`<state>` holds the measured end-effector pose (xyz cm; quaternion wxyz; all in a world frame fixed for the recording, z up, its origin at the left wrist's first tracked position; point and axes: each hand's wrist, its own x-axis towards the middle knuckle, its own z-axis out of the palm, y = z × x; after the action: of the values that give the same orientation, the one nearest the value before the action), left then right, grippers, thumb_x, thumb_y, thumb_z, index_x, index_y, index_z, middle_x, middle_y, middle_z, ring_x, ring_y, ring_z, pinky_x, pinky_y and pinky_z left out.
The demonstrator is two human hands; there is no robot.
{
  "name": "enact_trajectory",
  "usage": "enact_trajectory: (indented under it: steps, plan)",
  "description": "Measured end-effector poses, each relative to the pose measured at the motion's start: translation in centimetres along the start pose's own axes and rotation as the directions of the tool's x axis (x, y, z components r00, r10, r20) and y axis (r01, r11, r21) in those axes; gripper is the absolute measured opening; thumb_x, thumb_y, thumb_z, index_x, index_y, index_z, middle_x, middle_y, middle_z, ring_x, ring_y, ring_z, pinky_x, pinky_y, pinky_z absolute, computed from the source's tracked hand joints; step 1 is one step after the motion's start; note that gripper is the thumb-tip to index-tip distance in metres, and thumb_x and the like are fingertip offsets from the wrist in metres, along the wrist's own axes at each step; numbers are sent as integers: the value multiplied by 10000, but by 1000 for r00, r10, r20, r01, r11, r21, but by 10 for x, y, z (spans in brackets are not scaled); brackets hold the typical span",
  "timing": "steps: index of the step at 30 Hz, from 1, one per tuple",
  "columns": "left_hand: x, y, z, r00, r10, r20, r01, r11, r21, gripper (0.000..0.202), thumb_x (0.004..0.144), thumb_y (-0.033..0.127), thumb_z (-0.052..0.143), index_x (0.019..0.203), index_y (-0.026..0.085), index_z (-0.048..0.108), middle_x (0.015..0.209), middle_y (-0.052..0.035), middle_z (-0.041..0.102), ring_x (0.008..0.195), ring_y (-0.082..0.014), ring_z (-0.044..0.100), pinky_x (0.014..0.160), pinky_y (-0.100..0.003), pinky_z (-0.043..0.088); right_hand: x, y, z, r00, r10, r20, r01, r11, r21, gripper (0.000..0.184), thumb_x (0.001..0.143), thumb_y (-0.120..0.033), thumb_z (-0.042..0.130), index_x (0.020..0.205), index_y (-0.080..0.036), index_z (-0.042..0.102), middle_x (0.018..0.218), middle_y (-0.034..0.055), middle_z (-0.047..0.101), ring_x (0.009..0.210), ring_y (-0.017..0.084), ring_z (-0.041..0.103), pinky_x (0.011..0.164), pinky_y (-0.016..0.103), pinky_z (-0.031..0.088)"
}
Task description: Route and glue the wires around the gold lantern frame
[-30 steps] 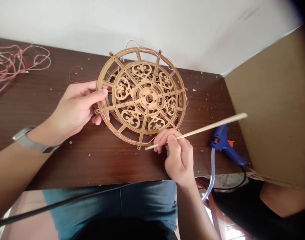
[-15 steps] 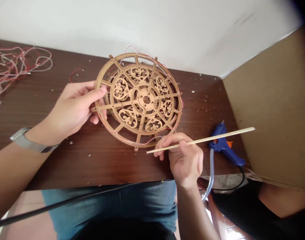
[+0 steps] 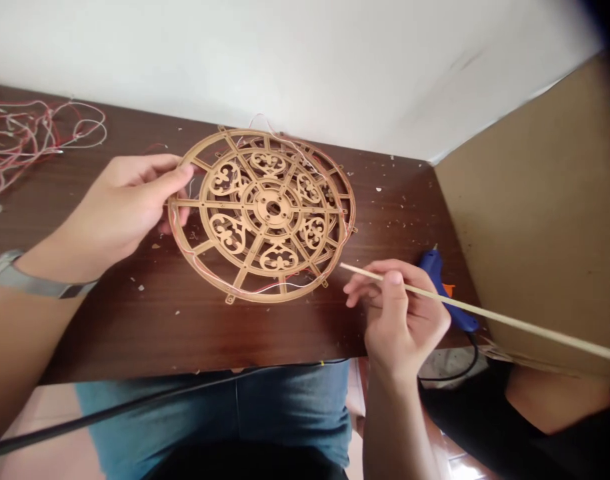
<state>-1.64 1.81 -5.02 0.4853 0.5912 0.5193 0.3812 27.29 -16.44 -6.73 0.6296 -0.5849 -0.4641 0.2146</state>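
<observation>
Left hand point(image 3: 119, 203) curling fingers round rim of laser-cut wooden filigree wheel point(image 3: 257, 208), wheel sitting on bench point(image 3: 385, 200) and turning since last look. Right hand point(image 3: 399, 313) pinching wooden skewer point(image 3: 485, 313), swinging it round, tip now near wheel's edge, shaft passing over blue hot glue gun point(image 3: 429, 263).

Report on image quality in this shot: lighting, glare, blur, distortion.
Head view: soft, even light without harsh shadows; warm sheen on the glossy wooden table near its front edge; laser-cut wooden wheel fairly crisp; wooden stick slightly soft; wide-angle bowing along the table edges; top-right corner falls into dark vignette.
</observation>
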Motion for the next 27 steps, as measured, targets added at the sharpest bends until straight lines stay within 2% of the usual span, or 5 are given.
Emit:
enact_trajectory:
  steps: [3, 10, 14, 19, 27]
  plan:
    - [3, 0, -3, 994, -41, -102, 35, 997, -63, 139, 1000, 194, 708, 990, 167, 844, 652, -40, 610, 538, -139, 587, 450, -216, 403, 1, 0, -6, 995, 35, 94, -27, 996, -86, 298, 1148, -365, 564, 1169, -112, 720, 1013, 111, 754, 774, 143, 759, 580, 224, 615]
    - [4, -1, 1, 996, 5, -90, -25, 974, -226, 157, 934, 151, 749, 1047, 177, 854, 911, -89, 737, 590, -122, 599, 475, -199, 502, -1, 2, -1, 971, 68, 228, -40, 991, -129, 206, 1115, -310, 622, 1103, -132, 725, 970, 62, 738, 755, 89, 731, 642, 181, 620]
    - [5, 4, 6, 993, -61, -97, 27, 949, -315, 224, 950, 139, 696, 1119, 173, 840, 762, -54, 687, 477, -143, 591, 405, -246, 524, -1, 3, 1, 958, 74, 277, -38, 991, -131, 257, 1150, -303, 549, 1038, -132, 706, 883, 37, 727, 740, 68, 722, 661, 152, 599]
    - [6, 7, 12, 982, -110, -155, 56, 946, -320, 229, 967, 111, 678, 1114, 162, 846, 702, -28, 634, 407, -127, 536, 312, -245, 416, 1, 3, 2, 944, 95, 316, -16, 970, -243, 270, 1136, -314, 571, 1014, -131, 727, 901, 38, 728, 713, 46, 674, 650, 137, 555]
    - [10, -5, 16, 965, -35, -259, -44, 955, -294, 192, 965, 95, 672, 1037, 149, 842, 748, -33, 719, 355, -73, 472, 272, -206, 291, 5, 3, 5, 926, 117, 360, 8, 945, -326, 303, 1139, -346, 566, 995, -134, 730, 905, 41, 730, 721, 58, 663, 669, 161, 537]
